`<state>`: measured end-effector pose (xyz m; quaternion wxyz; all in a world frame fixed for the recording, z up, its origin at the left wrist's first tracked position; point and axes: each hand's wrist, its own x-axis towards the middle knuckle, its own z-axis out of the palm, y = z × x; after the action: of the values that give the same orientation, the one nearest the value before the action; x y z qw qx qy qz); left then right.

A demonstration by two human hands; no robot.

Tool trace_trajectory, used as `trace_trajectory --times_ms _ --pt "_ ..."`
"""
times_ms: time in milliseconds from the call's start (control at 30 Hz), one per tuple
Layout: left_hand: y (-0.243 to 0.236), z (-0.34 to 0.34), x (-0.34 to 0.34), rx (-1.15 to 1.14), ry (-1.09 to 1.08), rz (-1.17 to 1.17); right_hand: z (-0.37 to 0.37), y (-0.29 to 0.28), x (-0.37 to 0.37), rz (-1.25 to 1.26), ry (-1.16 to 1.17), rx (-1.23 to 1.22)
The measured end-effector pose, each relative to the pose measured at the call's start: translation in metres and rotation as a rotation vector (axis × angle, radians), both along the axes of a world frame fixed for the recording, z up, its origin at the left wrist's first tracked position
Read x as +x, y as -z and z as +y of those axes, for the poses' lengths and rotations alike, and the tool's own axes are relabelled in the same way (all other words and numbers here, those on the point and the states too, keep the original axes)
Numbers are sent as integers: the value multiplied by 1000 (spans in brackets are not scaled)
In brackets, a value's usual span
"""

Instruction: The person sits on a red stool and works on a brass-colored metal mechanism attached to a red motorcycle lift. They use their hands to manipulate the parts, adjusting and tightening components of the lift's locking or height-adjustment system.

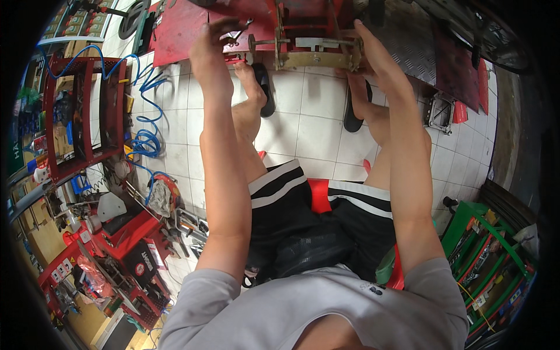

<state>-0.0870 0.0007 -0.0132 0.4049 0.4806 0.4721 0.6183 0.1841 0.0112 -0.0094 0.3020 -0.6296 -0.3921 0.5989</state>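
Up at the red work platform (175, 38), my left hand (214, 42) has its fingers curled round a slim silver wrench (249, 22), whose end shows past the fingers. Just right of it stands a worn metal wheel clamp (318, 60) with a yellowish crossbar and a threaded rod (263, 42) on its left side. At the right end of the clamp is my right hand (368, 44), seen edge-on along the clamp's side. Most of its fingers are hidden, so their grip does not show.
Below the platform are my feet in black sandals (265, 90) on white tiles. A coiled blue air hose (146, 143) hangs by a red rack (87, 111) at left. Red machines and tools (125, 233) stand lower left, a green tool rack (490, 251) lower right. A metal bracket (439, 112) lies right.
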Motion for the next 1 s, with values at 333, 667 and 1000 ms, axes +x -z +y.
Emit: trace_trajectory --times_ms 333,667,1000 --pt "0 -1 1 -158 44 109 3 9 4 -3 -25 13" --pt "-4 -2 -1 -133 28 -29 3 8 6 -18 -32 22" --pt "-2 -1 -4 -254 63 40 2 10 6 -37 -51 66"
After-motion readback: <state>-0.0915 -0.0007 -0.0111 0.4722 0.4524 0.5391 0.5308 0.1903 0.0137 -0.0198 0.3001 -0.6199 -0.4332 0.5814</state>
